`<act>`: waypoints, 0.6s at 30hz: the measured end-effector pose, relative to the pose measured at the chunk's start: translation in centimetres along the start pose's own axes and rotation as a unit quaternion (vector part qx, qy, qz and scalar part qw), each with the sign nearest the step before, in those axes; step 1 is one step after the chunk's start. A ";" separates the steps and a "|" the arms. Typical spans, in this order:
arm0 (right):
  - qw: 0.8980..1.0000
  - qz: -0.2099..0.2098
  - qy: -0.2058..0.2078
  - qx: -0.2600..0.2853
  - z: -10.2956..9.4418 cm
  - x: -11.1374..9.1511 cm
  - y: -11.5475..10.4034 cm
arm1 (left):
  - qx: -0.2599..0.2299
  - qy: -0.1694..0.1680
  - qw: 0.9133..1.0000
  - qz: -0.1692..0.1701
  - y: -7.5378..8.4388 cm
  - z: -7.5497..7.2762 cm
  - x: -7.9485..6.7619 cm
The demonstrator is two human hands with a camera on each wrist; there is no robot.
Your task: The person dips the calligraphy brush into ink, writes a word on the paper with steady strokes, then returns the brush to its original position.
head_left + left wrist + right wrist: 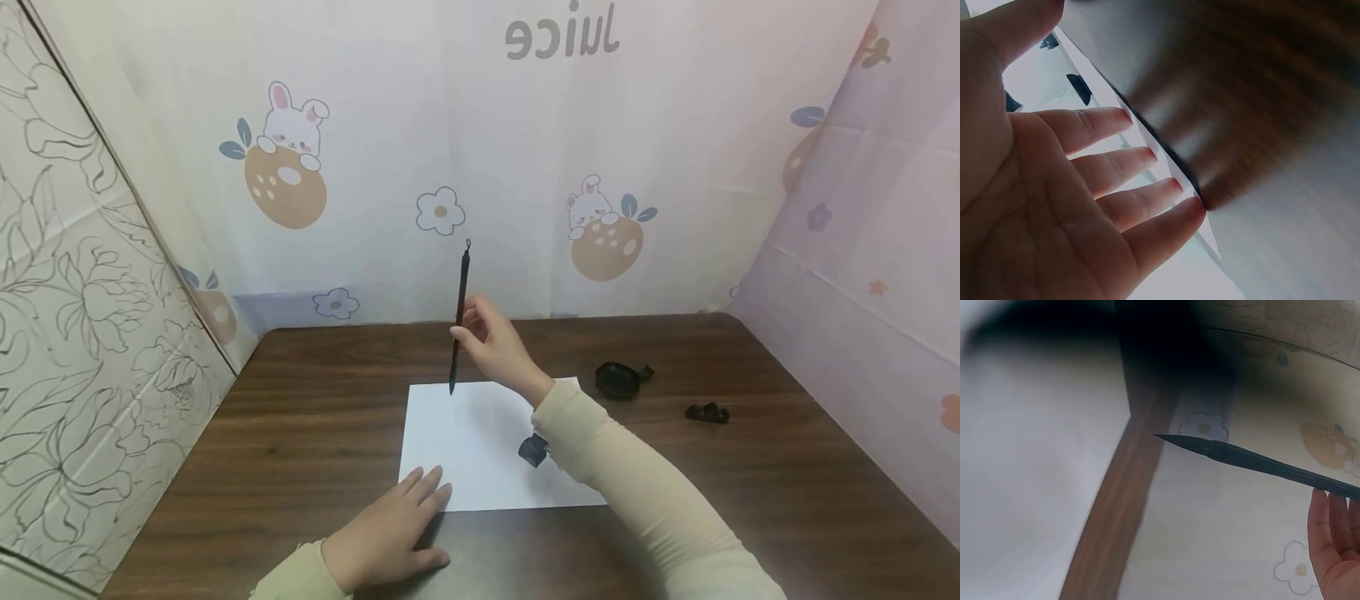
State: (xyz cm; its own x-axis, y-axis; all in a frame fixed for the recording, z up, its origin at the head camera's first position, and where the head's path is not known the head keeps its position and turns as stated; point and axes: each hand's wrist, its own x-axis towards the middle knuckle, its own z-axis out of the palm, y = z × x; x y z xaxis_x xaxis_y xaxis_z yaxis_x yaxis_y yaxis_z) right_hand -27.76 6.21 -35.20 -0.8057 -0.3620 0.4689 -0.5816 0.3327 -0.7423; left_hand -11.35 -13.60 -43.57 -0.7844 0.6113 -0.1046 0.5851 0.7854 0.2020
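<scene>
My right hand (491, 337) pinches a black calligraphy brush (462, 292) partway along its handle. The brush stands nearly upright, its tip down over the top edge of a white sheet of paper (480, 442) and its hanging loop at the top. In the right wrist view, the dark brush tip (1182, 442) comes to a fine point, with fingers against the handle. At the paper's lower left corner rests my left hand (390, 529), palm down with its fingers spread. Seen from the left wrist, those fingers (1122, 169) lie extended along the paper edge.
A small black dish (618, 380) with a short projection stands right of the paper on the brown wooden table (322, 417). Farther right lies a small black brush-rest-like piece (707, 412). A printed curtain (495, 125) hangs behind the table. Something black (533, 450) sits by the right sleeve.
</scene>
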 end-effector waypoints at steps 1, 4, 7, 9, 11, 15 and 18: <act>1.000 0.000 -0.003 -0.005 0.2 -0.1 0.1 | 0.000 0.001 1.000 0.001 0.0 0.0 0.0; 1.000 0.004 -0.007 -0.013 0.9 -0.4 0.3 | 0.003 0.001 1.000 0.002 0.0 0.0 0.0; 1.000 0.000 -0.006 -0.014 1.5 -0.5 0.6 | 0.005 0.000 1.000 0.002 -0.1 0.0 0.0; 1.000 -0.002 -0.004 -0.014 1.9 -0.6 0.7 | 0.006 -0.002 1.000 0.002 -0.1 0.1 0.1; 1.000 -0.007 -0.004 -0.015 2.2 -0.7 0.7 | 0.007 -0.001 1.000 0.002 -0.1 0.1 0.1; 1.000 -0.016 -0.002 -0.020 2.8 -0.9 0.7 | 0.007 -0.005 1.000 0.000 -0.2 0.1 0.1; 0.999 -0.023 0.000 -0.027 3.4 -1.0 0.7 | 0.004 -0.011 1.000 -0.003 -0.3 0.2 0.2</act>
State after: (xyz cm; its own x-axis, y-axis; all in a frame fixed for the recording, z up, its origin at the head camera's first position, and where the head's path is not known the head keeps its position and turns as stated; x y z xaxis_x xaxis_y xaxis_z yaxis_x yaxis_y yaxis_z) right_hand -26.95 3.86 -37.84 -0.7777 -0.3780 0.5022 -0.6234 0.3617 -0.6932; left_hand -11.60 -13.68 -43.82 -0.7833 0.6087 -0.1262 0.5825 0.7895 0.1933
